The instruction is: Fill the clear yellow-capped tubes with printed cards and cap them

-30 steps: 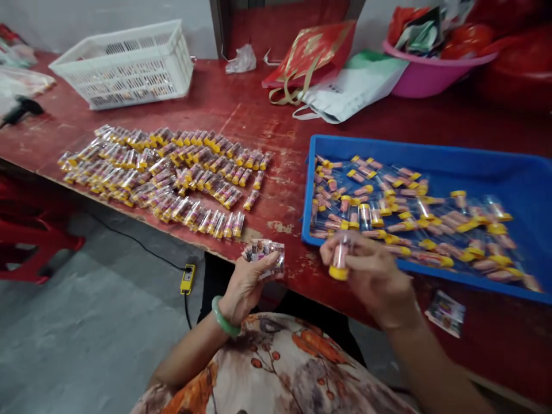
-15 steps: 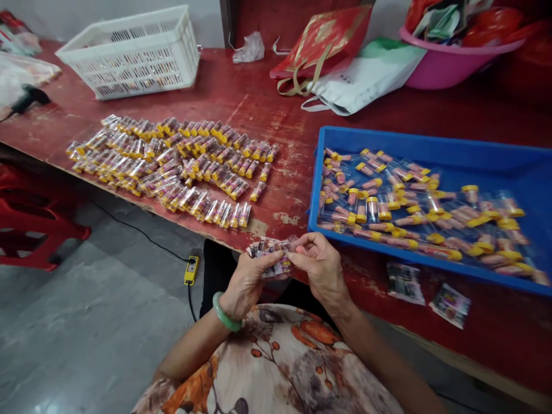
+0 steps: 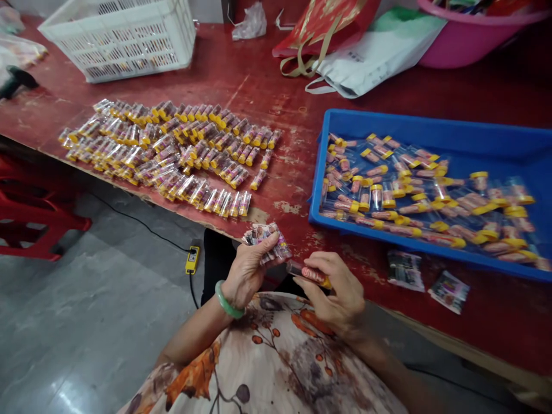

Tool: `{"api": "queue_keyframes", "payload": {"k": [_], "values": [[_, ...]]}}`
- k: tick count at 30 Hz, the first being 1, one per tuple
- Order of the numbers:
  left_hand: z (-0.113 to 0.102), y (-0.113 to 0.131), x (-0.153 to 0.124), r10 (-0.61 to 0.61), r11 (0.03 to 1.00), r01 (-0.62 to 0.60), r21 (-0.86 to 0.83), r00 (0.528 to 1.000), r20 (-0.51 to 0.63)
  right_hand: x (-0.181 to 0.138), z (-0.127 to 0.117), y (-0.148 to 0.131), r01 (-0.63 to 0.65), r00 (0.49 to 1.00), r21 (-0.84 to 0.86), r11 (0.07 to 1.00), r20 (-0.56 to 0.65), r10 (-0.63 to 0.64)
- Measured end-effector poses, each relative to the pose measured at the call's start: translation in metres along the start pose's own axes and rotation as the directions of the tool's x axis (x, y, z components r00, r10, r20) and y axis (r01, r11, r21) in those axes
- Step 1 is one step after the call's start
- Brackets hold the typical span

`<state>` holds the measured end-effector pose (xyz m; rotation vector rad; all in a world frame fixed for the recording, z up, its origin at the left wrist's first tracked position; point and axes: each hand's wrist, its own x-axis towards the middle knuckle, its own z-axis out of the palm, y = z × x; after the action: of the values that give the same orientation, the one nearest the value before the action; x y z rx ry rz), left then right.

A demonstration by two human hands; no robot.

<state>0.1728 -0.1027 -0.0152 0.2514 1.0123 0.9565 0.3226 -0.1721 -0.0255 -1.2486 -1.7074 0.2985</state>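
Observation:
My left hand (image 3: 249, 265) is closed on a fanned stack of printed plastic sleeves (image 3: 268, 244), thumb on top. Between the thumb and fingers of my right hand (image 3: 338, 290) is a clear tube (image 3: 313, 275) with pink contents and a yellow cap; its clear end points toward the sleeves, a little apart from them. A blue tray (image 3: 431, 123) to the right holds many similar tubes (image 3: 388, 195) lying jumbled, a few upright. Left of my hands, rows of sleeved tubes (image 3: 207, 144) with yellow caps lie on the red table (image 3: 284, 167).
Two packs of printed sleeves (image 3: 405, 270) lie before the tray. At the back are a white crate (image 3: 125, 49), a red bag (image 3: 328, 29), a white bag (image 3: 371, 54) and a pink basin (image 3: 466, 37). A red stool (image 3: 38, 213) and a yellow power strip (image 3: 192, 260) are below left.
My right hand has drawn away from the left and moved down and right, and the tube in it now shows. The left hand keeps the sleeves. The view has tilted slightly down.

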Motion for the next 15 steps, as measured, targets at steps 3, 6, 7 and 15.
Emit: {"api": "queue_keyframes", "payload": {"k": [3,6,7,15], "values": [[0.003,0.0,-0.003,-0.035,0.999,0.035,-0.013,0.999,-0.003,0.002,0.006,0.002,0.051,0.998,-0.092,0.994,-0.031,-0.054],[0.003,-0.001,-0.004,-0.015,1.0,0.015,-0.022,1.0,0.013,0.001,0.01,0.002,0.105,0.992,-0.206,0.973,-0.052,-0.118],[0.003,-0.002,-0.005,0.0,1.0,0.001,-0.024,1.0,0.025,0.0,0.011,0.002,0.121,0.989,-0.238,0.964,-0.056,-0.138],[0.002,-0.011,-0.011,0.075,0.997,-0.074,-0.014,0.991,0.111,-0.002,0.031,0.003,0.083,0.985,-0.304,0.949,-0.121,-0.125]]}}
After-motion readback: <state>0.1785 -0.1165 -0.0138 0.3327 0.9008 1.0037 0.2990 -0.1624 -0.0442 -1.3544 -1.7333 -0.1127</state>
